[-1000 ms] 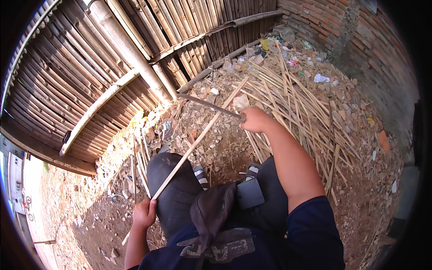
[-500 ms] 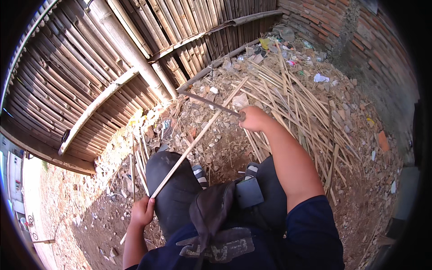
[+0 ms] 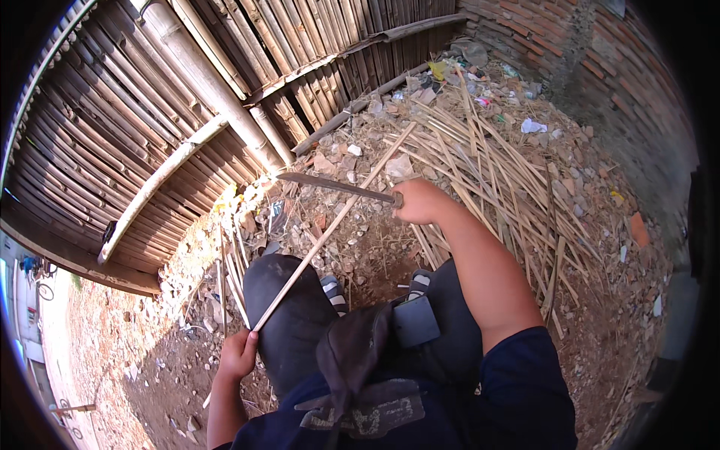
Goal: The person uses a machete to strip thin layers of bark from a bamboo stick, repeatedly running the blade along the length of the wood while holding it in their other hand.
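Observation:
My left hand [image 3: 238,353], low on the left beside my thigh, is closed round the near end of a long pale bamboo strip [image 3: 319,244]. The strip slants up across my left knee, away to the right. In front of me my right hand [image 3: 417,201] grips the handle of a long-bladed knife [image 3: 337,186]. Its dark blade points left and crosses the strip near the far end; whether the two touch I cannot tell. Close by my left hand, several other strips [image 3: 234,274] lean and lie on the ground.
A large heap of bamboo strips [image 3: 502,187] lies ahead to the right on stony, littered ground. A bamboo wall [image 3: 127,127] rises at the left and ahead, and a brick wall [image 3: 555,37] at the far right. A dark flat object [image 3: 415,322] rests at my lap.
My right hand has shifted slightly left and nearer, and the knife blade has swung so its tip sits lower and further left. My left hand and the strip stay nearly still.

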### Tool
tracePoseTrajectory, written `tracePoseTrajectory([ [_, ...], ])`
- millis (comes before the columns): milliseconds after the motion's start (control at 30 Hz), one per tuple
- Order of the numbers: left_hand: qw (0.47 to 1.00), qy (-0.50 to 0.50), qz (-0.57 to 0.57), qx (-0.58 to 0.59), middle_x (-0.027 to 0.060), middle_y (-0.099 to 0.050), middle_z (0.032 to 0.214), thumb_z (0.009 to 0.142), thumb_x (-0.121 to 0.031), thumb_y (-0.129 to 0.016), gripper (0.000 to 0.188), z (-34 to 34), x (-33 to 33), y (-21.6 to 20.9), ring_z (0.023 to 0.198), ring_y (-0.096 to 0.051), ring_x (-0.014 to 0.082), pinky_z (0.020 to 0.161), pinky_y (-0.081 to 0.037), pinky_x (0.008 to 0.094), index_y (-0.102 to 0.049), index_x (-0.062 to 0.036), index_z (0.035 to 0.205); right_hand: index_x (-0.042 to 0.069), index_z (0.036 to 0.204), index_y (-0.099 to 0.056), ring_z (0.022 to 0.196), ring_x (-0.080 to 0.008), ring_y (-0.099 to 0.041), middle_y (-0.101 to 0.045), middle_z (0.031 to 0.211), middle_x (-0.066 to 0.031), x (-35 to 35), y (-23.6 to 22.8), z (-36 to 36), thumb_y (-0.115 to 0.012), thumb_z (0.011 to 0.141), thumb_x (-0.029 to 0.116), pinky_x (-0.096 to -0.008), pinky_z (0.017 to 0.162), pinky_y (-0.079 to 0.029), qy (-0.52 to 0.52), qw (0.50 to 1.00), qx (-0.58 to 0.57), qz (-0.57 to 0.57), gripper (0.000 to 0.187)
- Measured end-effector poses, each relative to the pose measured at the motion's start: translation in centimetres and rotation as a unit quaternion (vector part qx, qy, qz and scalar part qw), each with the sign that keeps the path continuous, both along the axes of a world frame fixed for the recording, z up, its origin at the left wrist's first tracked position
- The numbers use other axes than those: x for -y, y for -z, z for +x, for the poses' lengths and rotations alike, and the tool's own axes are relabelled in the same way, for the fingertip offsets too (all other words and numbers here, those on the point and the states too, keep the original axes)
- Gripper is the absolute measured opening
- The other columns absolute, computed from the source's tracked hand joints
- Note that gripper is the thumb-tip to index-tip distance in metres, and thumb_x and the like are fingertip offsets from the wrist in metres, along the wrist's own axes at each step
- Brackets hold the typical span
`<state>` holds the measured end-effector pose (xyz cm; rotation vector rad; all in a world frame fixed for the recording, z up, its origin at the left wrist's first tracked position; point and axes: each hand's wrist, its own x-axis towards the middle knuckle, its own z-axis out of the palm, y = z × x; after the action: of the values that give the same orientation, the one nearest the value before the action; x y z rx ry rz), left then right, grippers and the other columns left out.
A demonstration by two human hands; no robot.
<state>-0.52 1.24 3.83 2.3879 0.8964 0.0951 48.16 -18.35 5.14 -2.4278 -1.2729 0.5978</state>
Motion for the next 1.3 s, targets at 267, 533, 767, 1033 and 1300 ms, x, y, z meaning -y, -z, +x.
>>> tracePoseTrajectory([
  [267,1.0,-0.006,-0.017,0.001,0.0221,-0.057,0.062,0.104,-0.035,-0.051,0.047,-0.3,-0.3,0.2,0.058,-0.059,0.0389,0.058,-0.044,0.0467,-0.058,0.002,0.076,0.005,0.11,-0.071,0.1,-0.0367,-0.068,-0.071,0.101,-0.0193,0.7,-0.1,0.7,-0.069,0.077,0.023,-0.0435,0.088,-0.054,0.117,0.992,-0.029,0.033,0.037],
  [533,1.0,-0.007,-0.028,0.004,0.021,-0.058,0.061,0.104,-0.035,-0.051,0.047,-0.6,-0.2,0.2,0.058,-0.06,0.038,0.058,-0.045,0.0458,-0.058,0.0017,0.075,0.012,0.11,-0.072,0.098,-0.0368,-0.068,-0.072,0.102,-0.0163,-1.1,-1.2,-2.5,-0.066,0.076,0.017,-0.0451,0.085,-0.055,-0.032,0.999,0.003,-0.004,0.035],
  [767,1.0,0.001,-0.004,-0.016,0.0227,-0.058,0.062,0.104,-0.035,-0.051,0.047,-0.1,-0.3,-0.4,0.06,-0.06,0.0415,0.06,-0.045,0.0477,-0.059,0.0018,0.076,-0.002,0.108,-0.07,0.096,-0.0385,-0.068,-0.071,0.103,-0.0236,0.4,1.1,1.6,-0.067,0.078,0.021,-0.0444,0.085,-0.054,0.097,0.994,-0.023,0.049,0.037],
  [1033,0.999,-0.012,-0.034,-0.004,0.0231,-0.057,0.062,0.104,-0.036,-0.05,0.048,-0.3,-0.1,-0.4,0.06,-0.06,0.0409,0.059,-0.045,0.0469,-0.058,0.0021,0.076,0.009,0.12,-0.069,0.105,-0.036,-0.067,-0.071,0.109,-0.0203,-0.7,-1.4,-2.6,-0.067,0.076,0.017,-0.0458,0.09,-0.055,0.004,1.0,-0.006,-0.004,0.044],
  [1300,1.0,-0.002,-0.023,0.001,0.0237,-0.057,0.064,0.104,-0.036,-0.051,0.048,-0.3,-0.4,0.2,0.061,-0.06,0.0402,0.059,-0.044,0.047,-0.057,0.0022,0.075,0.005,0.114,-0.071,0.102,-0.0383,-0.067,-0.07,0.111,-0.0221,-0.3,1.2,0.6,-0.068,0.074,0.019,-0.0454,0.088,-0.055,0.041,0.997,0.036,0.052,0.042],
])
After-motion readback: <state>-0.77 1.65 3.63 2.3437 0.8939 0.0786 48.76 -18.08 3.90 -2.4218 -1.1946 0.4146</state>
